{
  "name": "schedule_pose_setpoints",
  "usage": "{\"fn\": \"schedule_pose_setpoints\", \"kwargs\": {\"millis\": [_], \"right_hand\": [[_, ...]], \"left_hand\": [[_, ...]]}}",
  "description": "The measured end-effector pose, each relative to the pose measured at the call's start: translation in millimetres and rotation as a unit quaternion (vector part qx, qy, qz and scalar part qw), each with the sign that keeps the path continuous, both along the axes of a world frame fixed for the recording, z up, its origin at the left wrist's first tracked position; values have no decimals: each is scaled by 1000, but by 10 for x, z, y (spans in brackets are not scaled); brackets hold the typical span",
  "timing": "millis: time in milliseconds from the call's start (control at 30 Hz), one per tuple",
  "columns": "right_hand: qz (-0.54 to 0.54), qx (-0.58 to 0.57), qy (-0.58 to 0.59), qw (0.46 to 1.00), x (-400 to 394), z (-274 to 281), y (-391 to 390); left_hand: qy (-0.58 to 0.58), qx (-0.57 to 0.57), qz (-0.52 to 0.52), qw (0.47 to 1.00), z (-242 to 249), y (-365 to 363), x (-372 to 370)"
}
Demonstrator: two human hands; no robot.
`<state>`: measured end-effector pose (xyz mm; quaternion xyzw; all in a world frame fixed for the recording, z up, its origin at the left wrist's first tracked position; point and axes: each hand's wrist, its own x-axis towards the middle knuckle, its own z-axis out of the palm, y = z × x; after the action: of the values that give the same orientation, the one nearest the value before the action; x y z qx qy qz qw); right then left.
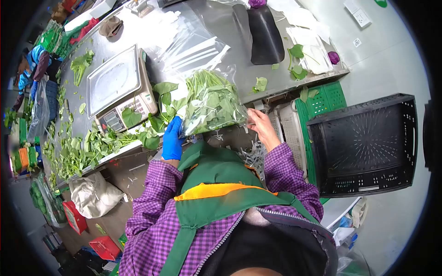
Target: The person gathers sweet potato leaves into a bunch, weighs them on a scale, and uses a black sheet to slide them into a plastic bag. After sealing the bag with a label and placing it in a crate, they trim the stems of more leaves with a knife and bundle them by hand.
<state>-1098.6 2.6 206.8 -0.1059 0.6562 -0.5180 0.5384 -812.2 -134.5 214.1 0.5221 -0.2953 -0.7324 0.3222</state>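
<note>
A clear plastic bag of leafy greens [214,103] lies at the table's near edge, stems toward the far side and leaves toward me. My left hand [172,141], in a blue glove, grips the bag's near left corner. On the other side my bare right hand [261,126] pinches the bag's right edge between thumb and fingers. Left of the bag stands a weighing scale [115,83] with a flat metal pan; a few leaves lie over its keypad. Loose greens [83,149] are heaped along the near edge of the table, left of my gloved hand.
Flat plastic bags [193,50] are spread beyond the packed one. A black sheet [266,37] lies farther right. Right of me a black crate [368,147] rests by green crates [324,99]. Another person [34,69] works at the far left. A white sack [94,195] sits below the table.
</note>
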Motion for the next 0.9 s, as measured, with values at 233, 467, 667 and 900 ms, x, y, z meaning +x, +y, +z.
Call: {"fn": "schedule_pose_setpoints", "kwargs": {"millis": [233,467,667,900], "right_hand": [[-103,-13,-26,994,61,167,-374],[-173,-312,197,913,276,921,-554],[-39,-418,138,897,496,1586,-434],[84,-169,-52,981,836,671,404]], "left_hand": [[-11,3,-19,1000,-131,-122,14],[-87,-305,91,944,861,-135,-251],[80,-528,74,842,1904,-1340,-1020],[61,-561,-362,742,1061,-589,-2321]]}}
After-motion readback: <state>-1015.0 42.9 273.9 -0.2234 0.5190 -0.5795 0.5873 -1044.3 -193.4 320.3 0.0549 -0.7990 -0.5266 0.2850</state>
